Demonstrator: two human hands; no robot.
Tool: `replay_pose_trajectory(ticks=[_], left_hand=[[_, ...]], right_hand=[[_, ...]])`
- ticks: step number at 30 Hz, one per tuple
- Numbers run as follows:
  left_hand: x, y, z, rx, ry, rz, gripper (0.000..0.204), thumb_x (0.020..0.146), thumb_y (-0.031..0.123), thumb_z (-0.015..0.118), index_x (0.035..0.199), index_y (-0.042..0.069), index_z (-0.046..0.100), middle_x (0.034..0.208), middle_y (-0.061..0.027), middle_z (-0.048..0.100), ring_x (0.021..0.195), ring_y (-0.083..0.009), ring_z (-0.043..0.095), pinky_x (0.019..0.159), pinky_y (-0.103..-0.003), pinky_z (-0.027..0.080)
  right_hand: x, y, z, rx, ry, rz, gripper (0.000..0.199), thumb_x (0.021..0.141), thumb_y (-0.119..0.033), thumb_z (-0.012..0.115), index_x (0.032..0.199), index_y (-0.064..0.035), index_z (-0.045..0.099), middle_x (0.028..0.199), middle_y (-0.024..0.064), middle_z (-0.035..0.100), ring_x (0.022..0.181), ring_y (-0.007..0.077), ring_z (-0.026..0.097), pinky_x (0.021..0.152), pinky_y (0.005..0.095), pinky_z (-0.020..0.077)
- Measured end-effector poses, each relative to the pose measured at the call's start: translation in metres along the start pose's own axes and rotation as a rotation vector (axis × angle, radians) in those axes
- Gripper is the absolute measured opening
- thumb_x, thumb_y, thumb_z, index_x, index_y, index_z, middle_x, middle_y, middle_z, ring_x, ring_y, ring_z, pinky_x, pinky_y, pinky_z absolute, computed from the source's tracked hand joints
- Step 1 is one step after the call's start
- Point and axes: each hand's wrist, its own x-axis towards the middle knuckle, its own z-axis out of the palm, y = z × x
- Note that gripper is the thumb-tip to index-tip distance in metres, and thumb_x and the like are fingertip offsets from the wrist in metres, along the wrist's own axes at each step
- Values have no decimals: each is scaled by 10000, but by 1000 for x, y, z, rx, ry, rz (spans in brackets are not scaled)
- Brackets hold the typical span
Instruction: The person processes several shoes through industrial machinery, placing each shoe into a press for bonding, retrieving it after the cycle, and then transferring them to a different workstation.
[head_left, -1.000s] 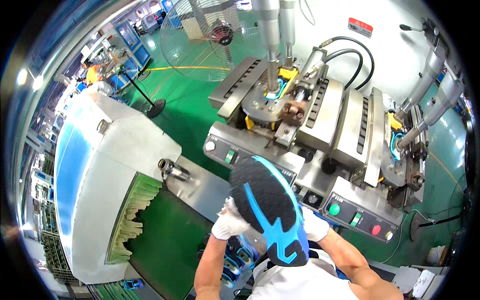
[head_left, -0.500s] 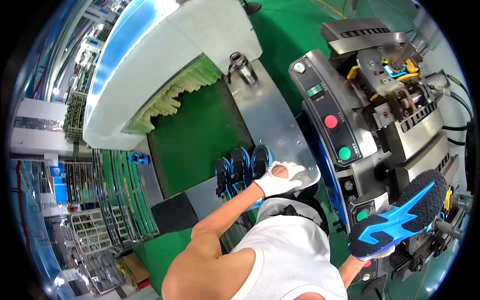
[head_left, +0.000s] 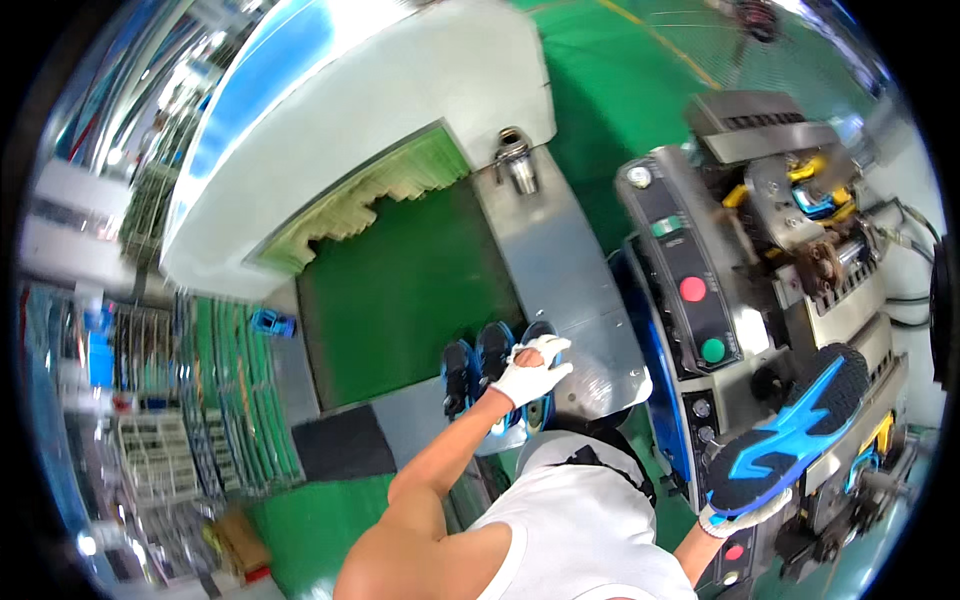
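Observation:
My left hand, in a white glove, reaches forward and closes over the rightmost of three black and blue shoes. They stand in a row on the metal plate at the near end of the green conveyor belt. My right hand, also gloved, is low at the right. It holds a black shoe with a bright blue sole pattern, sole up, in front of the press machine.
A white tunnel housing with fringed green curtains covers the far end of the belt. The machine's control panel shows a red button and a green button. Green racks stand at the left, holding a blue shoe.
A second ago both hands held the blue-soled shoe before the press. The view has swung left; my left hand now sits on the shoes at the belt end, my right holds the shoe alone.

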Motion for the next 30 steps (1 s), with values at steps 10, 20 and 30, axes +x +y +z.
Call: replay_pose_trajectory(ticks=[10,20,30], left_hand=[[91,149,-57,-34,179,457,444,872,192,766,1257,8,648,1267,-187,665,1199,-361,617,1051,-428,478],[226,291,-29,54,108,980,366,972,73,609,1327,-13,608,1331,-209,632,1248,-364,598,1082,-410,456],[419,338,79,167,-115,722,653,938,275,633,1543,164,414,1549,-297,380,1363,-493,440,1103,-534,393]], right_hand=[[5,-13,40,61,-42,33,606,938,-345,646,1433,-30,497,1304,160,651,1125,309,671,980,454,566],[-24,-8,-26,108,244,50,134,954,-169,601,994,-69,521,771,20,553,728,145,609,802,371,580],[-48,-9,-43,-245,359,140,568,872,-141,687,1377,28,487,1146,128,651,965,233,663,853,403,598]])
